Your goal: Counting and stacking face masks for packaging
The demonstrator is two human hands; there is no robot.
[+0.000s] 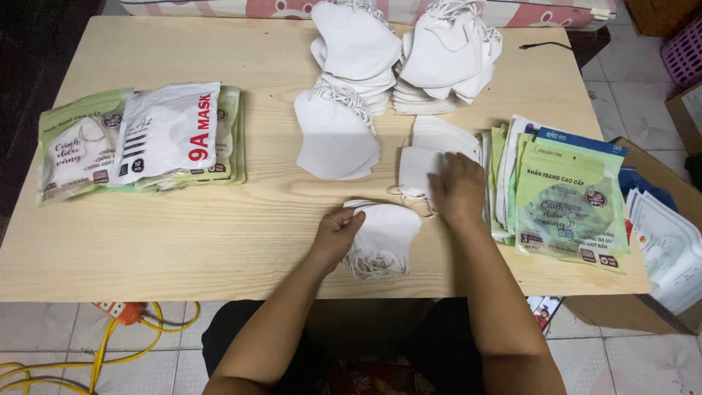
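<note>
Both forearms reach up from the bottom edge, elbows low, converging over the near middle of the wooden table (219, 249). The left hand (338, 232) curls in, fingers pinching the top-left corner of a small stack of white masks (384, 238) that lies flat right in front, ear loops spilling toward 6 o'clock. Just at 1 o'clock from that stack, the right hand (459, 192) lies palm down, fingers pressed together on a second low pile of masks (431, 157). At 3 o'clock, green printed pouches (570, 201) fan out beside the wrist. Further up at 12 o'clock sits a loose mask heap (336, 135), and beyond it 2 tall mask piles (409, 55) at the far edge. Over at 10 o'clock, filled mask packets (142, 139) overlap, well apart from both hands.
</note>
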